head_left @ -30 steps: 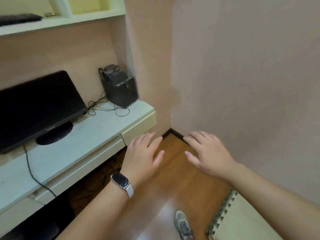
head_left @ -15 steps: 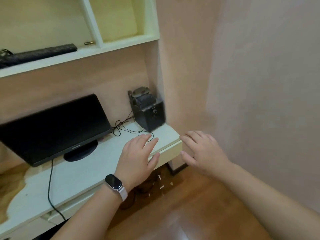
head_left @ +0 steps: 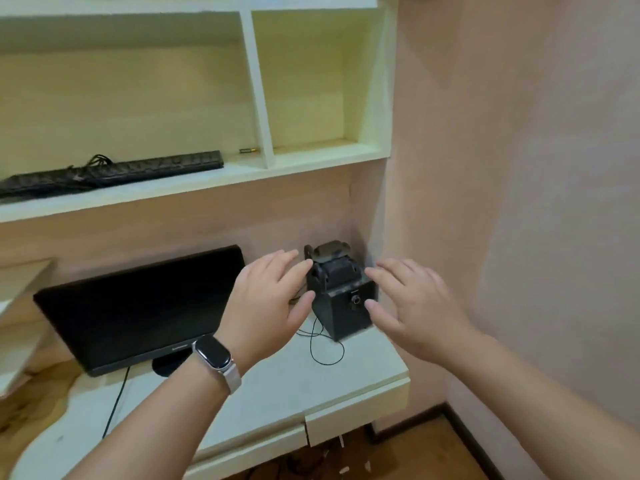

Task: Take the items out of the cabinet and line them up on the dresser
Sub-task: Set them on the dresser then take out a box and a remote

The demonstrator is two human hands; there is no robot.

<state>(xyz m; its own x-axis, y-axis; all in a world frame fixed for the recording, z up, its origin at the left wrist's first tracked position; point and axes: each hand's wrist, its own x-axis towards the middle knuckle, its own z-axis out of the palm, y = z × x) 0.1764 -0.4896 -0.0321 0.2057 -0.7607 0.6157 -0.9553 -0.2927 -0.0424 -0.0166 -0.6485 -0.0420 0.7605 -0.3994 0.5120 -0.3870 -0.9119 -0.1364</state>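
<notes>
1. A person's left hand (head_left: 266, 306) and right hand (head_left: 419, 306) reach out over the white tabletop (head_left: 277, 393), both with fingers spread wide and holding nothing.
2. A black box (head_left: 341, 317) with a knob on its front stands on the tabletop between the two hands, tucked into the corner by the wall (head_left: 519, 168). Whether either hand touches it cannot be told.
3. The keyboard (head_left: 114, 173), black, lies flat in the wide compartment of the cabinet (head_left: 194, 183), above and to the left of the left hand and well apart from it.
4. A small cylinder (head_left: 248, 151) lies in the same compartment, just right of the keyboard and beside the upright divider (head_left: 258, 98), above the left hand.
5. The cabinet's narrower compartment opens above both hands, on the far side of the divider.
6. A dark monitor (head_left: 138, 306) stands on the tabletop to the left of the left hand, its base partly hidden behind the wrist, which wears a band (head_left: 213, 355) with a dark screen.
7. A thin black cord (head_left: 325, 364) loops on the tabletop just below the box, between the two hands.
</notes>
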